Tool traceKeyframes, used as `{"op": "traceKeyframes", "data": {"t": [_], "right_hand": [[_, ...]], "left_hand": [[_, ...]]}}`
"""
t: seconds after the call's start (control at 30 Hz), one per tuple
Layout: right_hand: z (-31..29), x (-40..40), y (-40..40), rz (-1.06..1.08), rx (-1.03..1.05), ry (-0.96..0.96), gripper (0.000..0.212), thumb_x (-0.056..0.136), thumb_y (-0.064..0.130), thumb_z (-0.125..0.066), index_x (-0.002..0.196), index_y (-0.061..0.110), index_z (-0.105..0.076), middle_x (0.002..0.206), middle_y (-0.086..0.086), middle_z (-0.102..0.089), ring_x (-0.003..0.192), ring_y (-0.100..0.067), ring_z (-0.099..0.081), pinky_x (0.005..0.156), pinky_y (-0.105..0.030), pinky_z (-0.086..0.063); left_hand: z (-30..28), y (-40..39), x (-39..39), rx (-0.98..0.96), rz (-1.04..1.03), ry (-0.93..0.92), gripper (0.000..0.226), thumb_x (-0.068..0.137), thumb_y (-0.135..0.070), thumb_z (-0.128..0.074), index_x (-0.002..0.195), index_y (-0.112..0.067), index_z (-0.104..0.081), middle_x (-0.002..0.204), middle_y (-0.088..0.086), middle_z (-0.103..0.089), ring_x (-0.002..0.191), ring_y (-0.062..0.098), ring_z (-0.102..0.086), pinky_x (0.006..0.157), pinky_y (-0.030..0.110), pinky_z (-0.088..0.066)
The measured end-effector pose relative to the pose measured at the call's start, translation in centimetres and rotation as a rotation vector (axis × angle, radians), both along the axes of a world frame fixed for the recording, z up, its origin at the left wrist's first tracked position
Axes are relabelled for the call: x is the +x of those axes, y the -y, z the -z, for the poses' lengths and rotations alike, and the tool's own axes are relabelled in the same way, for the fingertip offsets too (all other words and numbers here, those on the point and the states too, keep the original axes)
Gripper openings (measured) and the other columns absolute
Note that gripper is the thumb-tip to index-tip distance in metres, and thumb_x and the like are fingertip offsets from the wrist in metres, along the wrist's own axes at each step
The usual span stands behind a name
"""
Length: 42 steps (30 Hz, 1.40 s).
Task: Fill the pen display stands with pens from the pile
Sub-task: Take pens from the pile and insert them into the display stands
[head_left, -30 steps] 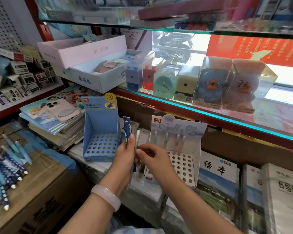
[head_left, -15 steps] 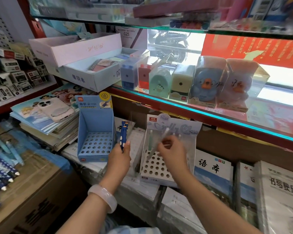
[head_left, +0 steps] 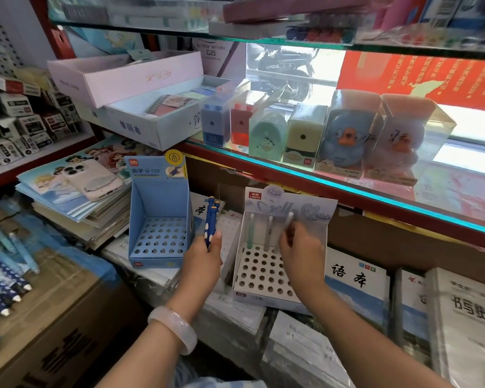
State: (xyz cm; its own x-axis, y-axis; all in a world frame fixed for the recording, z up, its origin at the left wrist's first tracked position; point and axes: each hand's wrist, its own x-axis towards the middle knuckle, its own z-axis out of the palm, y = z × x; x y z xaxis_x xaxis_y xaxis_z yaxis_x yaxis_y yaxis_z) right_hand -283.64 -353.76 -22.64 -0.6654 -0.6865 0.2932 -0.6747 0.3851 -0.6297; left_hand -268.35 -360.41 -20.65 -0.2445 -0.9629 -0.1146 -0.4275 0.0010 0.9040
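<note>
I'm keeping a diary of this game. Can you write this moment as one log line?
left hand: holds dark blue pens | right hand: seating pale pen in white holed stand | blue cardboard stand: empty

Stationery shop. Glass shelf (head_left: 347,189) lined with boxed pencil sharpeners (head_left: 303,135) in clear packaging (duck-shaped among them). Exercise books (head_left: 356,284) stacked below, small boxed goods (head_left: 25,124) racked at left, branded pen display stands (head_left: 158,217) set out.
</note>
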Motion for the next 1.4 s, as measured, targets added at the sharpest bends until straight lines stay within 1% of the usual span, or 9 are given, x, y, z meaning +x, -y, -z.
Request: {"op": "traceKeyframes", "data": {"t": [0.2, 0.4, 0.53, 0.73, 0.9, 1.17, 1.3, 1.37, 1.4], "right_hand": [[0.1, 0.3, 0.3, 0.013, 0.013, 0.020, 0.018, 0.096, 0.026, -0.049, 0.106, 0.012, -0.057, 0.093, -0.006, -0.067, 0.082, -0.022, -0.064, 0.068, -0.028, -0.047], [0.0, 0.3, 1.1, 0.019, 0.045, -0.017, 0.025, 0.099, 0.027, -0.043, 0.111, 0.008, -0.054, 0.092, -0.011, -0.067, 0.079, -0.026, -0.065, 0.072, -0.040, -0.055], [0.6, 0.1, 1.2, 0.029, 0.187, -0.008, 0.025, 0.099, 0.019, -0.042, 0.122, 0.012, -0.047, 0.093, -0.011, -0.065, 0.080, -0.027, -0.064, 0.068, -0.035, -0.053], [1.0, 0.7, 2.0, 0.095, 0.326, -0.017, 0.020, 0.098, 0.013, -0.043, 0.116, 0.013, -0.054, 0.098, -0.011, -0.065, 0.086, -0.025, -0.063, 0.067, -0.030, -0.048], [0.9, 1.0, 2.8, 0.144, 0.385, -0.019, 0.019, 0.098, 0.010, -0.043, 0.105, 0.007, -0.060, 0.097, -0.011, -0.066, 0.086, -0.024, -0.065, 0.072, -0.031, -0.051], [3.0, 1.1, 1.7, 0.211, 0.414, 0.086, 0.025, 0.096, 0.009, -0.042, 0.097, 0.003, -0.066, 0.096, -0.013, -0.068, 0.087, -0.027, -0.065, 0.062, -0.026, -0.039], [2.5, 2.5, 0.9, 0.098, 0.267, 0.082, 0.029, 0.097, 0.019, -0.044, 0.084, 0.005, -0.065, 0.074, -0.010, -0.064, 0.066, -0.023, -0.060, 0.056, -0.028, -0.041], [0.9, 4.1, 1.3, -0.086, 0.055, 0.275, 0.026, 0.097, 0.019, -0.049, 0.078, 0.009, -0.064, 0.064, -0.004, -0.059, 0.055, -0.014, -0.056, 0.053, -0.030, -0.046], [-0.4, 5.0, 1.6, -0.193, -0.025, 0.402, 0.023, 0.096, 0.019, -0.050, 0.078, 0.012, -0.064, 0.062, -0.002, -0.059, 0.052, -0.007, -0.055, 0.053, -0.025, -0.047]], "left_hand": [[-0.1, -0.2, 0.0, 0.018, -0.003, -0.013, 0.029, 0.097, -0.040, -0.037, 0.077, -0.019, -0.044, 0.071, 0.004, -0.052, 0.059, 0.015, -0.049, 0.053, 0.027, -0.038], [-0.1, 0.0, 0.2, 0.029, -0.016, -0.037, 0.032, 0.097, -0.039, -0.038, 0.074, -0.016, -0.044, 0.070, 0.006, -0.051, 0.059, 0.016, -0.047, 0.054, 0.028, -0.038], [-0.1, 0.0, 0.1, 0.035, -0.012, -0.041, 0.031, 0.096, -0.039, -0.039, 0.076, -0.017, -0.045, 0.070, 0.005, -0.051, 0.060, 0.017, -0.048, 0.058, 0.029, -0.039], [-0.3, -0.2, 0.4, 0.099, -0.015, -0.139, 0.025, 0.095, -0.035, -0.046, 0.076, -0.017, -0.046, 0.067, 0.004, -0.046, 0.059, 0.016, -0.044, 0.059, 0.030, -0.038], [-1.1, -0.3, 0.8, 0.185, -0.041, -0.260, 0.022, 0.094, -0.030, -0.050, 0.076, -0.018, -0.044, 0.059, 0.000, -0.037, 0.046, 0.011, -0.034, 0.042, 0.022, -0.030], [-1.9, -0.2, 1.9, 0.173, -0.046, -0.312, 0.023, 0.094, -0.035, -0.048, 0.079, -0.018, -0.045, 0.057, -0.001, -0.035, 0.043, 0.010, -0.031, 0.040, 0.021, -0.027], [-2.4, -0.3, 2.5, 0.231, -0.088, -0.421, 0.038, 0.096, -0.045, -0.034, 0.077, -0.015, -0.046, 0.053, -0.003, -0.033, 0.039, 0.007, -0.029, 0.037, 0.018, -0.023], [-2.6, -0.2, 2.7, 0.269, -0.122, -0.448, 0.042, 0.098, -0.046, -0.028, 0.078, -0.014, -0.046, 0.053, -0.003, -0.034, 0.039, 0.007, -0.030, 0.036, 0.018, -0.023], [-2.6, -0.2, 2.9, 0.278, -0.130, -0.441, 0.041, 0.098, -0.045, -0.028, 0.079, -0.014, -0.047, 0.054, -0.002, -0.035, 0.040, 0.008, -0.030, 0.035, 0.018, -0.024]]}}
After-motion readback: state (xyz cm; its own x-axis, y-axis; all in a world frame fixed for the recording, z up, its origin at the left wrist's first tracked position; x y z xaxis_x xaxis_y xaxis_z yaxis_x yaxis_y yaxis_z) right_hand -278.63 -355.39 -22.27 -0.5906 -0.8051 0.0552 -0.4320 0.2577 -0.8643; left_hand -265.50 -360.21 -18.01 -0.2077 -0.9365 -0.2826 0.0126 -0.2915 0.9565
